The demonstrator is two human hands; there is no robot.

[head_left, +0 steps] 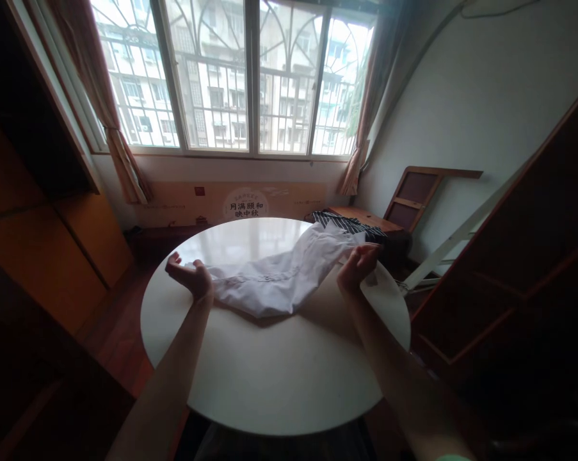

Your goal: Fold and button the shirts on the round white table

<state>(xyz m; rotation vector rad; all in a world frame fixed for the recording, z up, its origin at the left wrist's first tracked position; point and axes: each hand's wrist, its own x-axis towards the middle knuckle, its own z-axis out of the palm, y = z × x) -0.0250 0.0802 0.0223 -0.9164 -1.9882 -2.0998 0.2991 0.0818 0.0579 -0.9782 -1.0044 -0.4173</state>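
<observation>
In the head view, one crumpled white cotton shirt (279, 275) is seen lying on the far half of the round white glossy surface (269, 371), stretched between two hands. The left hand (190, 276) is held palm-up at the shirt's left end, fingers loosely curled and released. The right hand (358, 266) is seen at the right end; whether its fingers pinch the cloth cannot be told. One barred window (235, 77) is flanked by two curtains.

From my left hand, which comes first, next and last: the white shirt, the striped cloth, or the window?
Going by the head view, from the left hand:
1. White shirt: right beside the hand, on the round table.
2. Striped cloth: past the table's far right edge, on a wooden surface.
3. Window: farthest, on the back wall.
</observation>
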